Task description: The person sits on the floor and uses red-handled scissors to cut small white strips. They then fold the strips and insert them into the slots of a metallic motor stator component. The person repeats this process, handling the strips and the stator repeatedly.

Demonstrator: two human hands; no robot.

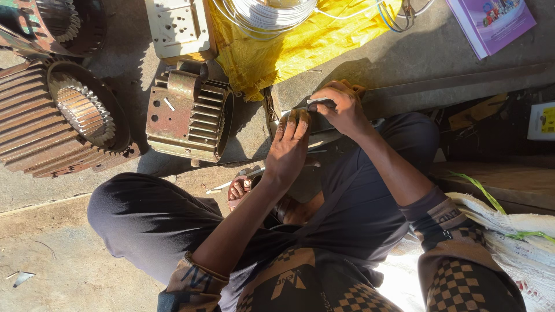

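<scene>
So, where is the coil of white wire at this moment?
In the head view the coil of white wire lies at the top centre, on the yellow sheet, above the finned motor housing.

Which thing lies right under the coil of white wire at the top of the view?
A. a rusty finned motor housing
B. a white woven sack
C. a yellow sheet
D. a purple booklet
C: the coil of white wire rests on the crumpled yellow sheet.
</scene>
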